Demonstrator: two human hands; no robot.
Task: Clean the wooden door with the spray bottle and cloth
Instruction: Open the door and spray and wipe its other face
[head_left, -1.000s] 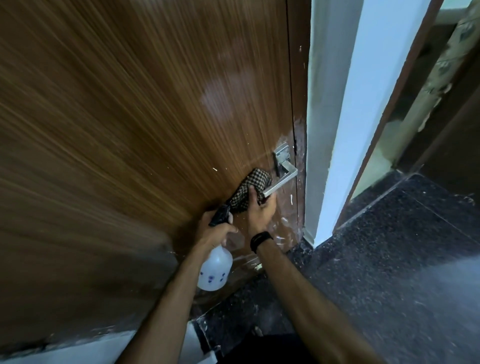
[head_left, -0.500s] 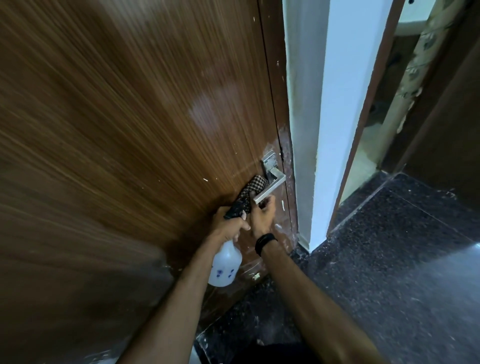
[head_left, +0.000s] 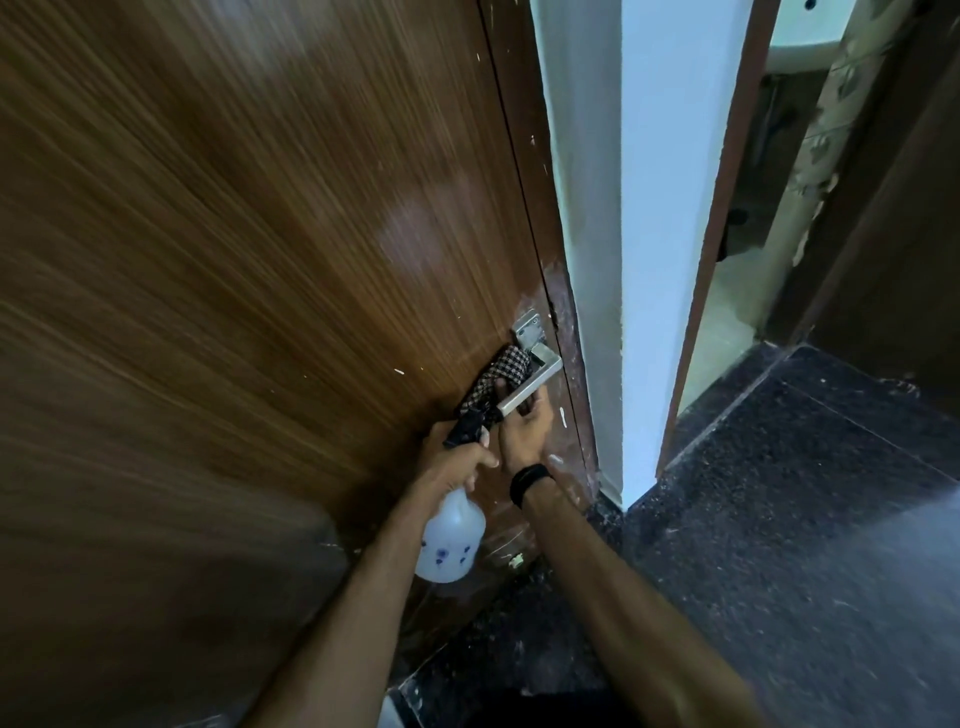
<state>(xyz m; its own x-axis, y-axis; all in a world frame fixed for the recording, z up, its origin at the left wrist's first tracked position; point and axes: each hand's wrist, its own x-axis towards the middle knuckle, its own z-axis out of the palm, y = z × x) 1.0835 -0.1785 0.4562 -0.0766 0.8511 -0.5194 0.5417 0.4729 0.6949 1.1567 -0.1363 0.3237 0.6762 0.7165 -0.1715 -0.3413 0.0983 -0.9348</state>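
Note:
The wooden door (head_left: 249, 270) fills the left of the head view, brown with white paint flecks near its edge. A metal lever handle (head_left: 535, 375) sits low on the door's right side. My right hand (head_left: 524, 423) presses a black-and-white checked cloth (head_left: 496, 378) against the door behind the handle, fingers under the lever. My left hand (head_left: 457, 457) grips the dark trigger head of a white translucent spray bottle (head_left: 449, 543), which hangs below the hand, close to the door.
A pale blue-white wall pillar (head_left: 628, 234) stands right of the door frame. Beyond it an open doorway (head_left: 748, 218) shows a lighter room. Dark speckled stone floor (head_left: 779, 519) spreads to the right and below. A black band sits on my right wrist.
The cloth and my right hand have slid up behind the lever handle. The view has shifted, so the door edge and pillar sit further left. The bottle stays in my left hand.

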